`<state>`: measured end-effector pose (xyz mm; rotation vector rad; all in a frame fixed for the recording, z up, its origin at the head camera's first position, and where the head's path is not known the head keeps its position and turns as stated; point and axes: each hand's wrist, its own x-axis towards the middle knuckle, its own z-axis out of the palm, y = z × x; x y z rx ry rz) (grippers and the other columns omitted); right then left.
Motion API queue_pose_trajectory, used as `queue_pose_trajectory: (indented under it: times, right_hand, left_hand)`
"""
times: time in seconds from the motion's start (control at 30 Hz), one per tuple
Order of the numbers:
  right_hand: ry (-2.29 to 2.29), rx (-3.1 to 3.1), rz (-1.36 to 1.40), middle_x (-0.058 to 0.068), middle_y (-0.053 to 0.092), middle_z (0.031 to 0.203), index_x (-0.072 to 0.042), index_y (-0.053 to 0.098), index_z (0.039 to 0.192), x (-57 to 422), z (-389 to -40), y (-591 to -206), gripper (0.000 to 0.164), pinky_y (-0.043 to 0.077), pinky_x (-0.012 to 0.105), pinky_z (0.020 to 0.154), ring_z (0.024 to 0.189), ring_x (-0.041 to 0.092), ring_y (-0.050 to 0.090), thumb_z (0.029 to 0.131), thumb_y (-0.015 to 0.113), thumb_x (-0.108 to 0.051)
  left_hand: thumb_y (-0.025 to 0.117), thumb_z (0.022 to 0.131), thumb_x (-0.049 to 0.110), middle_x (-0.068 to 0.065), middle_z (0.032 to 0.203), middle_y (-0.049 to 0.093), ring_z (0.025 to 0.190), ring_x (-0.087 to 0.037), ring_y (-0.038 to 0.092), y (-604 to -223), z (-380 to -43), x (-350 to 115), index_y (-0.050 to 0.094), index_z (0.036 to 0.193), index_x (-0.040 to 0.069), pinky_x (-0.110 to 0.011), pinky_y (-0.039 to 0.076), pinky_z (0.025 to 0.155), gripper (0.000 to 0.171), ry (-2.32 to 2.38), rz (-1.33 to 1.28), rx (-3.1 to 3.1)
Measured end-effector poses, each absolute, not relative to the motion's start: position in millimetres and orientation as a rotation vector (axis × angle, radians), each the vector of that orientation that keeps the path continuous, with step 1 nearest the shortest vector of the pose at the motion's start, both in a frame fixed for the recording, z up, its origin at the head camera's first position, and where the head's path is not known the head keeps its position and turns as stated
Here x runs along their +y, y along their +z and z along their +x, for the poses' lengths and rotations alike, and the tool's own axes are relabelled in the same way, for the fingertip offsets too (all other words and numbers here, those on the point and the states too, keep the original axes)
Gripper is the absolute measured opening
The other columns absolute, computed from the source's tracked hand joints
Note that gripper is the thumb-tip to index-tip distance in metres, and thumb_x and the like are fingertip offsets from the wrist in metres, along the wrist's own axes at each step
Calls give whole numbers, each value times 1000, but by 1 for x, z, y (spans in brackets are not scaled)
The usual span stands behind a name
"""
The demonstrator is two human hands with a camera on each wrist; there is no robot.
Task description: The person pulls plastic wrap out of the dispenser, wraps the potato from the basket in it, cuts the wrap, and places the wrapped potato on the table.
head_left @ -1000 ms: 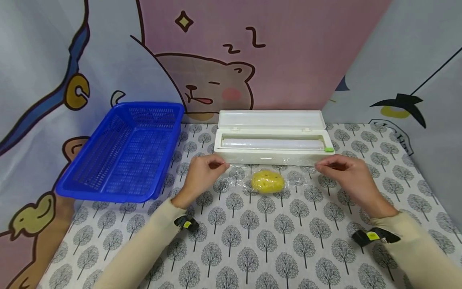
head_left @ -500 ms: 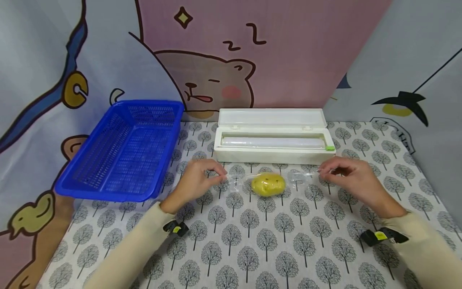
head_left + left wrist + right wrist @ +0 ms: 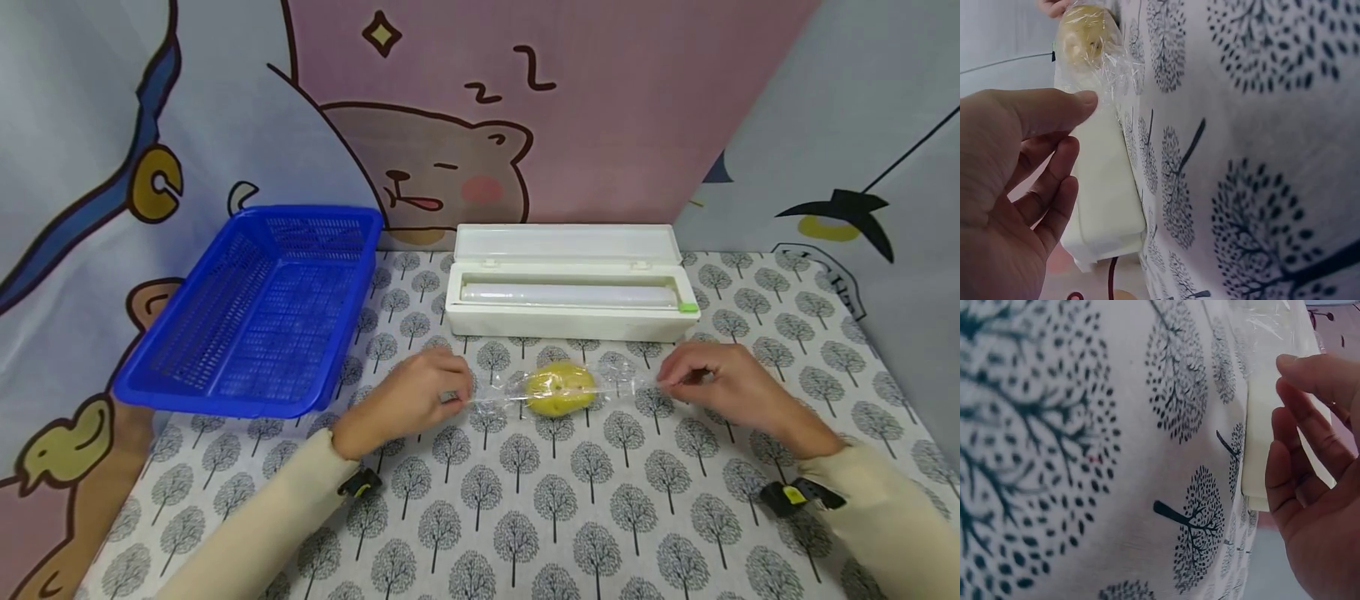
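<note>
A yellow potato (image 3: 561, 389) lies on the tablecloth with clear plastic wrap (image 3: 619, 379) around it. The wrap stretches out to both sides of the potato. My left hand (image 3: 414, 398) pinches the wrap's left end between thumb and index finger. At the right end, my right hand (image 3: 738, 392) pinches the film the same way. In the left wrist view the potato (image 3: 1085, 39) shows under crinkled film, beyond the thumb. Some wrap (image 3: 1266, 319) appears above the fingertips in the right wrist view, where the potato is out of sight.
Behind the potato stands a long white box (image 3: 573, 323) with its lid up and a roll of plastic wrap (image 3: 567, 294) inside. A blue plastic basket (image 3: 217, 402) sits at the left. A printed curtain (image 3: 615, 108) hangs behind the table.
Both hands have come nearer the table's front, keeping hold of the wrap. The potato has shifted slightly nearer, its dark spots show differently, and the film now crosses its front.
</note>
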<state>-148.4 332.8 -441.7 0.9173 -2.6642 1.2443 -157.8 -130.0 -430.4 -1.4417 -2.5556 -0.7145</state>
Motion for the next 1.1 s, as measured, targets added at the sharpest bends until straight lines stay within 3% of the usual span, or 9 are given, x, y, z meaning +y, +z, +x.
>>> queue_pose_trajectory:
  times: [0.3, 0.47, 0.6, 0.7, 0.8, 0.87, 1.0, 1.1]
  right_hand:
    - [940, -2738, 967, -21, 74, 91, -29, 78, 85, 323, -158, -441, 45, 56, 25, 68, 81, 3, 65, 73, 97, 10]
    - [909, -2760, 895, -19, 74, 88, -29, 80, 84, 320, -162, -441, 40, 57, 24, 66, 79, 3, 65, 76, 96, 7]
    - [912, -2763, 903, -10, 76, 87, -26, 81, 86, 319, -163, -440, 35, 55, 22, 65, 78, 4, 64, 78, 95, 5]
    - [916, -2747, 921, -10, 76, 88, -24, 81, 88, 319, -162, -437, 35, 56, 22, 65, 78, 3, 64, 78, 94, 6]
    - [927, -2731, 928, -15, 75, 90, -23, 82, 90, 319, -162, -436, 36, 58, 22, 66, 78, 3, 65, 78, 94, 9]
    - [926, -2725, 921, -19, 74, 91, -22, 82, 91, 319, -162, -435, 37, 58, 23, 66, 78, 2, 65, 78, 94, 10]
    - [916, -2720, 923, -20, 74, 92, -23, 83, 91, 318, -163, -437, 37, 60, 24, 67, 80, 3, 67, 77, 94, 10]
    - [909, -2715, 930, -20, 74, 92, -23, 83, 90, 317, -164, -437, 38, 62, 26, 68, 80, 3, 68, 76, 94, 11]
  left_hand:
    - [84, 85, -2, 5, 87, 74, 81, -15, 64, -430, -162, -117, 77, 82, 15, -31, 56, 82, 18, -393, -1525, -2522]
    - [85, 88, 0, 4, 89, 74, 84, -15, 67, -433, -164, -111, 80, 86, 14, -32, 59, 86, 15, -332, -1491, -2593]
    - [92, 89, 13, 4, 95, 76, 88, -16, 69, -428, -161, -110, 82, 91, 15, -37, 60, 92, 10, -319, -1417, -2717]
    - [96, 86, 32, 2, 99, 76, 88, -19, 71, -416, -160, -109, 81, 94, 15, -42, 61, 93, 24, -319, -1329, -2821]
    - [95, 84, 52, -2, 105, 76, 90, -22, 71, -403, -161, -105, 81, 104, 13, -44, 62, 89, 46, -307, -1258, -2879]
    - [91, 87, 56, -5, 112, 75, 95, -24, 72, -397, -162, -97, 80, 114, 10, -43, 62, 88, 54, -332, -1222, -2880]
    - [82, 98, 51, -12, 134, 71, 116, -29, 71, -394, -166, -75, 73, 137, 6, -43, 62, 99, 61, -434, -1197, -2847]
    - [80, 102, 46, -13, 143, 69, 125, -29, 69, -399, -168, -59, 68, 146, 5, -42, 59, 105, 61, -513, -1226, -2836]
